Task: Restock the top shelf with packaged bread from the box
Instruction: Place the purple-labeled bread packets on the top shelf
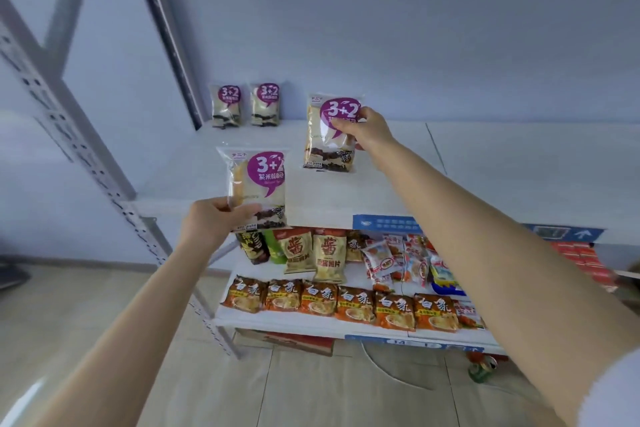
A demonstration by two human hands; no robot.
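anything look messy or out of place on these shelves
Only the red-and-white snack packets below the top shelf: they lie jumbled and tilted in a heap, unlike the orange noodle packs lined up neatly in front. The two bread packs at the back of the top shelf stand upright.

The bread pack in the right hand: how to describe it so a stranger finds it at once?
Look at the white top shelf of the rack. Two bread packs stand at its back left, and the left hand holds a third pack at the front edge. Yours is the fourth pack, gripped upright by the right hand, farthest right.
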